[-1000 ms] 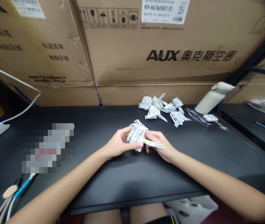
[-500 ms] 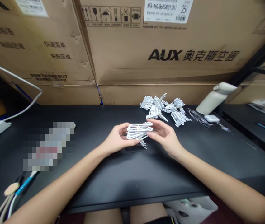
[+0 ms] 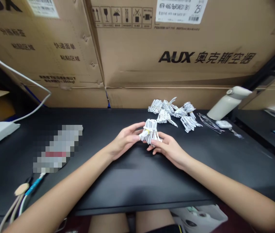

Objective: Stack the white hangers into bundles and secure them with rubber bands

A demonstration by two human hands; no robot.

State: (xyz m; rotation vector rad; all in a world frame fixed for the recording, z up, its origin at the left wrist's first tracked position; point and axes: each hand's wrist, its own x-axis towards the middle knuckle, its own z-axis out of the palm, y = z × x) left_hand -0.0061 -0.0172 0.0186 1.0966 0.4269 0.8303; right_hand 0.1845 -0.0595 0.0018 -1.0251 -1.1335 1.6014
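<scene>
Above the black table, a bundle of folded white cable point(image 3: 151, 125) with a yellow band round its middle is held upright between both hands. My left hand point(image 3: 127, 139) grips its left side, thumb in front. My right hand point(image 3: 170, 147) pinches the lower right part, where the strands fan out. Just behind, several similar bundles of white cable point(image 3: 188, 124) lie in a loose pile on the table point(image 3: 118, 184).
Large cardboard boxes point(image 3: 137, 64) stand along the back. To the right are a tilted white bottle point(image 3: 227, 103), thin glasses point(image 3: 208, 123) and a small white case point(image 3: 224, 125). At left lie a pixelated object point(image 3: 59, 149), cords point(image 3: 34, 186) and a white power strip point(image 3: 0, 132).
Both hands have turned the cable bundle from lying sideways to standing upright. My right hand has shifted down to its lower end. The whole view has moved slightly.
</scene>
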